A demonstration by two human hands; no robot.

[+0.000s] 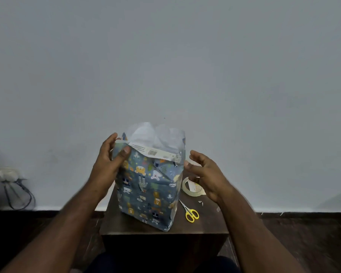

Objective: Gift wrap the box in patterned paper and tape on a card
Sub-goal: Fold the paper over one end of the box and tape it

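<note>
Box (148, 186) upright at frame centre on bench (138, 223), left hand (111, 158) pinching its paper's top edge (white underside showing), right hand (203, 174) spread just beside.

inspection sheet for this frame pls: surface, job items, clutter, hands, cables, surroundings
Surface: small dark wooden table, box upright on it.
Job's things: wrapped box in blue patterned paper, top end still open, white underside of paper standing up; tape roll and yellow scissors to its right. Card: nothing seen.
Clutter: small paper scraps near the scissors.
Grippers: left hand grips the box's top left edge; right hand open beside the right edge, contact unclear.
Cables: dark cable hanging from a wall socket, far left.
Surroundings: plain pale wall, dark floor.
</note>
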